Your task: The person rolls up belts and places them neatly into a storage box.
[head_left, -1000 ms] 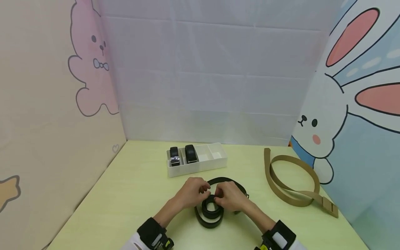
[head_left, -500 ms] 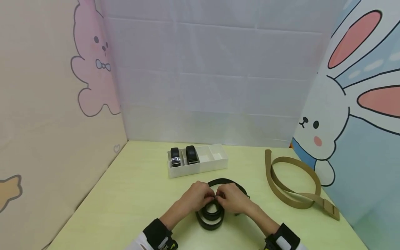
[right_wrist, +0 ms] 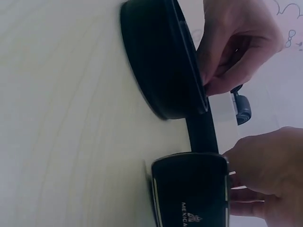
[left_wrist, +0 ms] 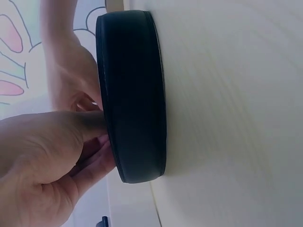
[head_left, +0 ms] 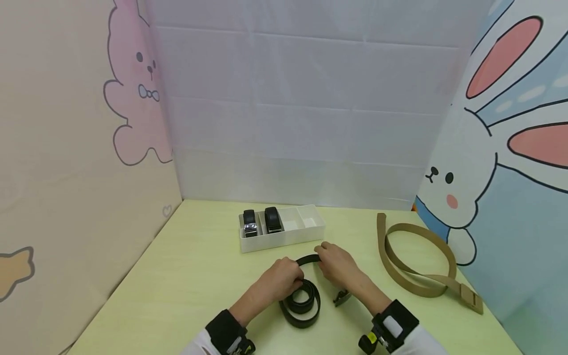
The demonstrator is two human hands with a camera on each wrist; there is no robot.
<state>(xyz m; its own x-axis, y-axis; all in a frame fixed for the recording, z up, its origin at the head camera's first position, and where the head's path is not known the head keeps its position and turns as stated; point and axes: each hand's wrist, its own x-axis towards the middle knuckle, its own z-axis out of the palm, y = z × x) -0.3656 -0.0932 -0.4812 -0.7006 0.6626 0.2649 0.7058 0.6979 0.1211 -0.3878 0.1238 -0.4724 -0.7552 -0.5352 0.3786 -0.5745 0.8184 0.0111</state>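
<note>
A black belt (head_left: 301,323) stands on edge on the table, partly wound into a coil. My left hand (head_left: 280,281) pinches the top of this coil, its thumb dipping inside the ring in the left wrist view. Farther back, my right hand (head_left: 336,264) grips the belt's loose strap (head_left: 307,259), though its fingertips are partly hidden. Below the right wrist lies the belt's buckle (head_left: 341,297). The right wrist view shows its dark plate (right_wrist: 191,189) with lettering, in front of the right hand's fingers.
Behind the hands stands a white divided box (head_left: 284,240) with two rolled black belts (head_left: 250,223) in its left compartments. A tan webbing belt (head_left: 443,246) lies loosely looped at the right. Patterned panels border the table on both sides.
My right hand has left the coil beside the left hand and moved up and right to the strap. The left hand has stayed at the coil.
</note>
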